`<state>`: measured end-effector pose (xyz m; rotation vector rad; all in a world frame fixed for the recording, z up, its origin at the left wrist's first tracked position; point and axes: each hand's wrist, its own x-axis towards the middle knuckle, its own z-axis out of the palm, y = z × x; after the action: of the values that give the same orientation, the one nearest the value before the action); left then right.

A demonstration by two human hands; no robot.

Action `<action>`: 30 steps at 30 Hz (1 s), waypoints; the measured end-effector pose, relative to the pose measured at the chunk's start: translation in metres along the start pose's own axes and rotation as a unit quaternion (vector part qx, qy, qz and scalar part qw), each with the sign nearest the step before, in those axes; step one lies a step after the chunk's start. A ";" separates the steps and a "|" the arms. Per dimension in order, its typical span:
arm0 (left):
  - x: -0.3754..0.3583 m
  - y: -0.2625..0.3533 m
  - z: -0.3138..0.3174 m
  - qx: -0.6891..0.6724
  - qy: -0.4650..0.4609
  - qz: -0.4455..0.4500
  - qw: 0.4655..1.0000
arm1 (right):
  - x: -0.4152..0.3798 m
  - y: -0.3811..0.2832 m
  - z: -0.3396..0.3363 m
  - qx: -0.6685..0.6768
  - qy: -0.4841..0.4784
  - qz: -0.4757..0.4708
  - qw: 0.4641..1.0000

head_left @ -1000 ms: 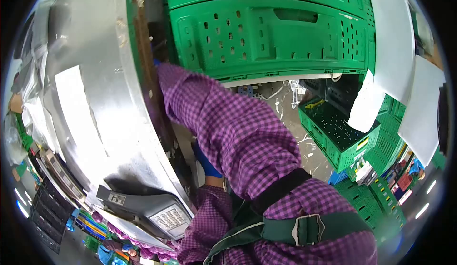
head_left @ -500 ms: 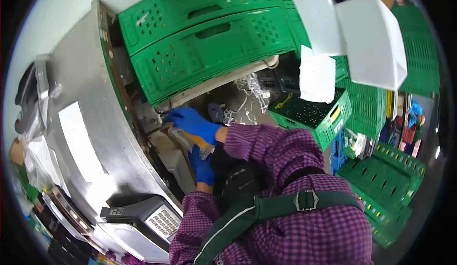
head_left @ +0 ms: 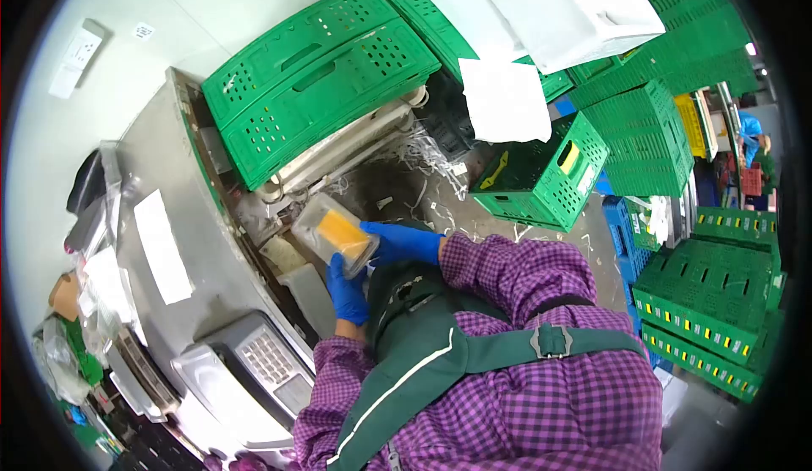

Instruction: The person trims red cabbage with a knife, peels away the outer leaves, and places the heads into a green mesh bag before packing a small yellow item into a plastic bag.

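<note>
In front of my body is a clear plastic package (head_left: 340,232) with a yellow-orange patch in its middle, tilted over the gap beside the steel table. My left hand (head_left: 348,291), in a blue glove, grips its lower edge. At the package's right end, my right hand (head_left: 404,243), gloved in blue too, has its fingers closed on the edge. What lies inside the package is too blurred to make out. Below it, next to the table, a pale plastic container (head_left: 309,300) is partly hidden by my left hand.
The steel table (head_left: 182,217) on the left carries a white paper sheet (head_left: 163,247) and a keypad scale (head_left: 271,361). Green crates (head_left: 321,78) are stacked ahead. An open green crate (head_left: 550,179) stands on the floor at right, near scattered paper strips (head_left: 431,154). Another person (head_left: 750,137) is far right.
My right hand has drawn back from the table's side, toward my body. The package has come up into fuller view between both hands. The camera view has shifted.
</note>
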<state>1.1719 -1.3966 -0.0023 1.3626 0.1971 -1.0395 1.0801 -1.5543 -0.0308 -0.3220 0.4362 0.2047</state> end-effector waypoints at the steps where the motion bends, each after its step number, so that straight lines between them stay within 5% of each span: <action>1: -0.011 -0.003 -0.004 -0.002 0.007 0.009 1.000 | -0.003 0.001 0.005 -0.130 -0.013 -0.037 0.991; 2: -0.025 -0.001 -0.006 0.021 0.022 0.034 0.999 | -0.021 -0.017 0.039 -0.099 0.029 0.053 0.993; 3: -0.038 -0.002 -0.008 0.042 0.039 0.058 0.997 | -0.025 -0.018 0.047 -0.106 0.019 0.059 0.992; 4: -0.048 -0.013 -0.017 0.243 0.064 0.172 0.952 | -0.027 -0.018 0.052 -0.173 -0.006 0.068 0.983; 5: -0.060 -0.021 -0.015 0.240 0.076 0.176 0.952 | -0.029 -0.015 0.054 -0.238 -0.032 0.075 0.968; 7: -0.084 -0.037 -0.007 -0.037 0.107 0.101 0.988 | -0.036 0.001 0.047 -0.242 -0.057 0.075 0.966; 9: -0.108 -0.063 0.002 -0.006 0.132 0.101 0.986 | -0.051 0.018 0.037 -0.290 -0.029 0.097 0.952; 11: -0.126 -0.088 0.028 -0.130 0.196 0.068 0.970 | -0.068 0.050 0.003 -0.284 -0.024 0.089 0.954; 16: -0.164 -0.148 0.076 -0.056 0.249 0.023 0.967 | -0.154 0.064 -0.049 -0.288 0.028 0.146 0.946; 19: -0.185 -0.173 0.095 -0.029 0.203 0.004 0.979 | -0.180 0.062 -0.079 -0.234 0.031 0.198 0.951; 22: -0.199 -0.192 0.099 -0.061 0.180 -0.012 0.982 | -0.207 0.038 -0.081 -0.153 0.110 0.166 0.968; 25: -0.212 -0.204 0.099 -0.072 0.157 -0.021 0.985 | -0.186 0.037 -0.145 -0.003 0.190 0.016 0.982; 28: -0.232 -0.230 0.093 -0.072 0.186 -0.014 0.980 | -0.203 -0.030 -0.181 -0.154 0.357 -0.115 0.914; 29: -0.242 -0.242 0.090 -0.082 0.199 -0.008 0.977 | -0.206 -0.049 -0.197 -0.165 0.347 -0.106 0.917; 30: -0.254 -0.255 0.088 -0.098 0.217 0.002 0.971 | -0.209 -0.068 -0.212 -0.158 0.354 -0.223 0.895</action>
<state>0.8117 -1.3121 0.0106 1.3914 0.6054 -0.6850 0.8318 -1.7170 -0.1017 -0.8144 1.0382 -0.3140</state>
